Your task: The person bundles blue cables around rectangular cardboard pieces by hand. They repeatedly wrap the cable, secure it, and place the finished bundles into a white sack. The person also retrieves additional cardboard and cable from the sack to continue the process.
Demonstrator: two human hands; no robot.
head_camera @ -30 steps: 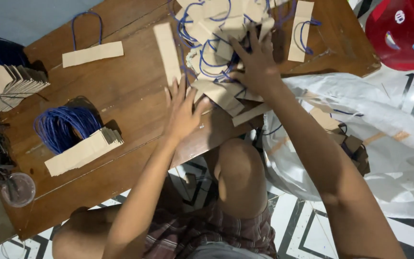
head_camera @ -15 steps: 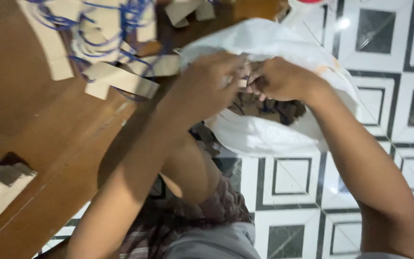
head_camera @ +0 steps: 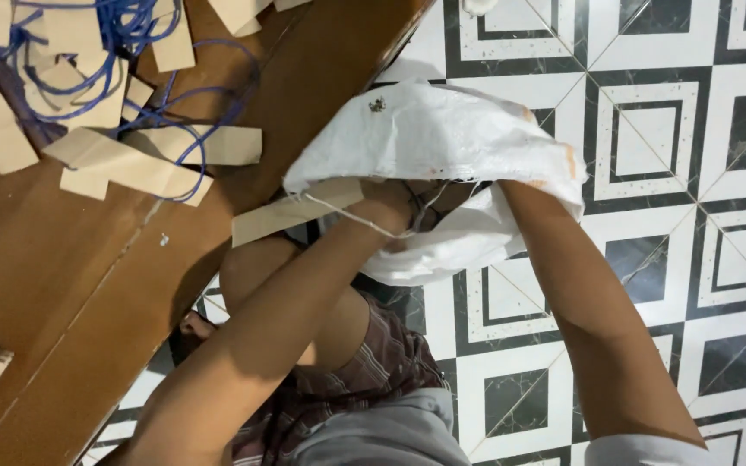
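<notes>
Both hands have plunged deeper into the white sack (head_camera: 442,138) beside the wooden worktop (head_camera: 88,285); left hand (head_camera: 390,211) and right hand (head_camera: 511,194) are hidden, grip unreadable. Contents unseen. Cardboard strips (head_camera: 123,164) and blue cords (head_camera: 131,22) litter the worktop.

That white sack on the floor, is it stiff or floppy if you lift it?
Probably floppy: the white sack sags and folds over both forearms, and both hands are hidden inside it. It looks thin and woven, with loose threads at its edge, so likely light for its size. It would slump rather than roll.
</notes>
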